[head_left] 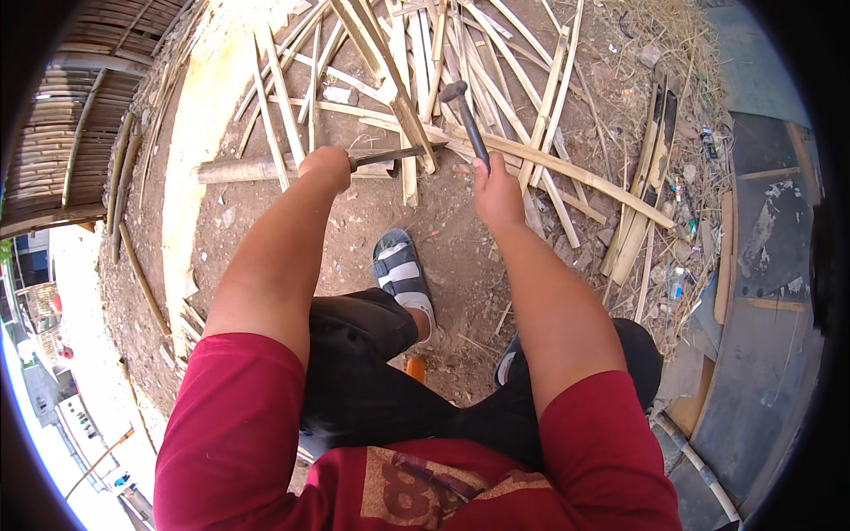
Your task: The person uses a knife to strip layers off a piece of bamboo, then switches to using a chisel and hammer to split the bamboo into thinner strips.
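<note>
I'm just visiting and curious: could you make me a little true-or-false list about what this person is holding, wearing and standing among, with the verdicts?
1. The right hand grips a hammer. True.
2. The left hand is empty. False: it holds a long-bladed knife.
3. The knife's blade points toward the person's right. True.
4. The hammer's head is nearer the person's body than the right hand is. False: it is farther away.
5. Split bamboo strips lie on the ground. True.
6. The T-shirt is blue. False: the T-shirt is dark red.

A dark knife [385, 158] crosses split bamboo [404, 106] near a hammer [470, 124].
</note>
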A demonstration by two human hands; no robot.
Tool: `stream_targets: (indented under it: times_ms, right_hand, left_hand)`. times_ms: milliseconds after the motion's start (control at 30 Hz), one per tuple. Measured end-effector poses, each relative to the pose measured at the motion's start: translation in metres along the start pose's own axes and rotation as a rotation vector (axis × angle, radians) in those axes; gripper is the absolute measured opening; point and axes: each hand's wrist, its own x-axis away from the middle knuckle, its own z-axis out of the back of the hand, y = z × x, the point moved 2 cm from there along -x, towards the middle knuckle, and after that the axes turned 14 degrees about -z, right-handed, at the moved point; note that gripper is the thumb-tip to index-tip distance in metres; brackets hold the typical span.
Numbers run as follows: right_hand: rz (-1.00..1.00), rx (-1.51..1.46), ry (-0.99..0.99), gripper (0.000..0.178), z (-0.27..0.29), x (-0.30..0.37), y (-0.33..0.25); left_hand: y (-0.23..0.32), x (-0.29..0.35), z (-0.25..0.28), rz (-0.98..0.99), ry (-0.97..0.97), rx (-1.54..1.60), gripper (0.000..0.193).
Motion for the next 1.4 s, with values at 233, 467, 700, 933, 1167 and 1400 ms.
stream_targets:
  times_ms: [233,467,700,933,1167,1400]
  right_hand:
    - [-0.062,0.039,0.014,0.039,-0.009,-0.008,0.018]
    - [-0.054,0.205,-0.135,0.038,-0.044,0.004,0.035]
    - [-0.093,-0.065,-0.017,0.036,-0.018,-0.004,0.006]
    - [-0.152,0.020,-0.083,0.041,-0.032,0.005,0.027]
    - [-0.137,-0.005,-0.020,0.043,0.048,0.004,0.033]
    - [-0.233,0.180,-0.103,0.043,0.130,0.049,0.035]
  left_hand:
    - [0.000,0.007,-0.003,-0.023,0.001,0.015,0.026]
    - [0.001,0.005,-0.014,0.012,0.009,0.052,0.025]
    - [-0.005,0.000,-0.019,-0.005,0.009,0.083,0.027]
    - [0.002,0.004,-0.013,-0.031,-0.035,0.002,0.026]
    - [0.021,0.019,0.056,-0.279,-0.081,-0.225,0.034]
    - [0.035,0.021,0.013,-0.219,-0.039,-0.167,0.027]
